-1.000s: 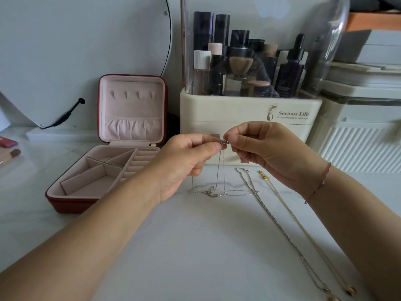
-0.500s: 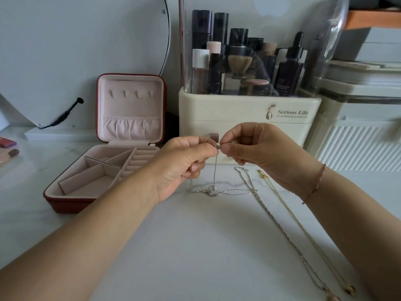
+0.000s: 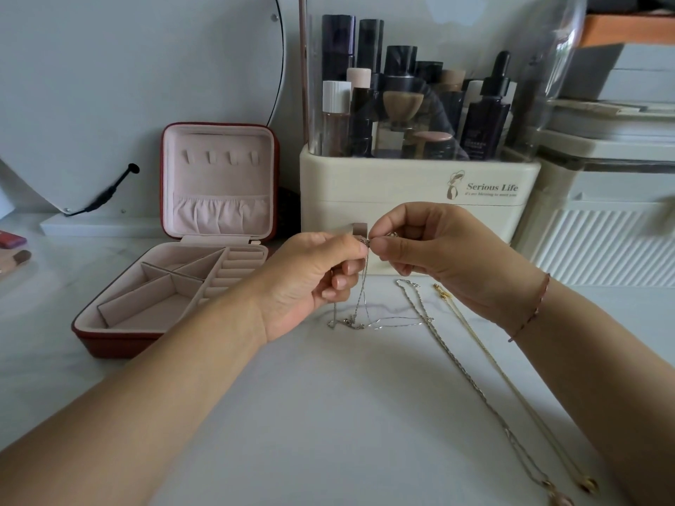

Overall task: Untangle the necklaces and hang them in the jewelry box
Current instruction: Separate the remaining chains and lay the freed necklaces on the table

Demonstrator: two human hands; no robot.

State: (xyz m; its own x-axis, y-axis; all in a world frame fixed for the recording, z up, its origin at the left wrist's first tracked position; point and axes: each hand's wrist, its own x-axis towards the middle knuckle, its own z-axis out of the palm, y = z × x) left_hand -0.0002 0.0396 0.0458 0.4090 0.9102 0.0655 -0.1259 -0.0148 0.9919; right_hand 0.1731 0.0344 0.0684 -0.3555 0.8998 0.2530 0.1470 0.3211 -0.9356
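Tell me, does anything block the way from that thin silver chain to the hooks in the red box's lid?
Nothing visible does. The left hand and right hand pinch the silver chain right of the open jewelry box; only the left hand itself lies between them. The lid hooks are bare.

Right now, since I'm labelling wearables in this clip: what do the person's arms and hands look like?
Both forearms are bare, no sleeves in view. The right hand has a thin reddish cord bracelet round its wrist. The left hand and wrist show no bracelet or watch; its visible nails look short and unpainted.
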